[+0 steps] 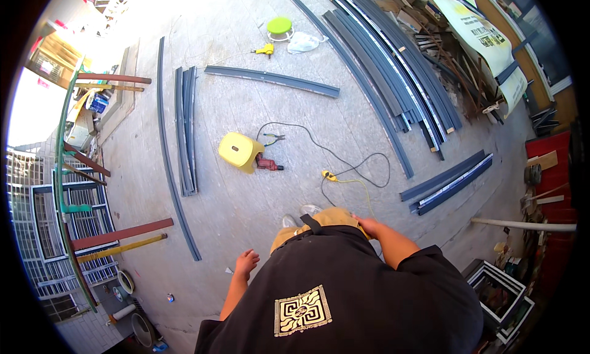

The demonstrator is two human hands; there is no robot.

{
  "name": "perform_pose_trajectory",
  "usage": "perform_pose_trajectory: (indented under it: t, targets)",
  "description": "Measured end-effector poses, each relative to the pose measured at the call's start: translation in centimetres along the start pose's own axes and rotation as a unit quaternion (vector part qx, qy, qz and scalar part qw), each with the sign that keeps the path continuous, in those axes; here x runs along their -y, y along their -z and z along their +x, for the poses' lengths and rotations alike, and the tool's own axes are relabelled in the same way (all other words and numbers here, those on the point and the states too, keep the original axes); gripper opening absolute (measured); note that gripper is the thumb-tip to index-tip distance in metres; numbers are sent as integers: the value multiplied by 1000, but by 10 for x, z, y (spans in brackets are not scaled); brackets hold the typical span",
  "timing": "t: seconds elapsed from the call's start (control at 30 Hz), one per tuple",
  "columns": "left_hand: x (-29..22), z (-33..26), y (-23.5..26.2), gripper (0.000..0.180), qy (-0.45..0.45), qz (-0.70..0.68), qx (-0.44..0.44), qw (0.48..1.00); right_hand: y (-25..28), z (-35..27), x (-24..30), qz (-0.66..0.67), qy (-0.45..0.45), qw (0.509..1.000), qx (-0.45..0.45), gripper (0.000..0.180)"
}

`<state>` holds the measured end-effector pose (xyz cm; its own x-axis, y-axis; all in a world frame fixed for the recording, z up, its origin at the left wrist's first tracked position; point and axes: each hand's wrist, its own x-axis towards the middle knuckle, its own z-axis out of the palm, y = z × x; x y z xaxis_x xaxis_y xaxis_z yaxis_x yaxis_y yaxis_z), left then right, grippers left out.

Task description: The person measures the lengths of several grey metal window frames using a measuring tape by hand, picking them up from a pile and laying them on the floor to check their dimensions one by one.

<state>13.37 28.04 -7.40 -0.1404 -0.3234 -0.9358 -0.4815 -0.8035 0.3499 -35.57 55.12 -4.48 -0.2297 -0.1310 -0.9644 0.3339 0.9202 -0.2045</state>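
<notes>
— Hands first, left to right?
— Left hand (pixel 247 261) hangs empty, fingers loosely spread, over bare concrete. Right hand (pixel 367 224) rests at the hip; its grip is hidden.
— And ahead?
— Grey metal profiles (pixel 186 129) lie flat; a yellow stool (pixel 240 151) is tipped beside a red drill (pixel 268 164), corded for reach.

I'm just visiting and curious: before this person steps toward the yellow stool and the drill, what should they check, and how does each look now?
1. Left hand free: ok, open, holding nothing.
2. Right hand free: cannot tell, it rests at the hip.
3. Black cable out of the walking path: not ok, looped on the floor ahead.
4. Red drill within view: ok, lying beside the yellow stool.
5. Long grey profile clear of feet: ok, off to the left.
</notes>
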Motion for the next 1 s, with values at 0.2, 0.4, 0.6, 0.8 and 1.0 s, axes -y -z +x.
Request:
perform_pose_trajectory:
  t: [0.2, 0.4, 0.6, 0.8, 1.0]
  targets:
    - [-45, -1, 19, 55, -20, 70, 43, 996, -41, -19, -10, 17, -15, 998, 50, 76]
    - [-60, 4, 51, 54, -17, 97, 38, 994, -86, -40, -37, 75, 12, 996, 38, 68]
    - [-76, 28, 61, 53, -12, 183, 53, 982, -115, -75, -76, 147, -51, 988, -6, 72]
    - [-101, 43, 42, 52, -21, 238, 74, 968, -124, -91, -103, 195, -89, 977, -21, 78]
    - [-141, 41, -8, 54, -45, 272, 96, 957, -105, -75, -128, 239, -57, 969, -27, 73]
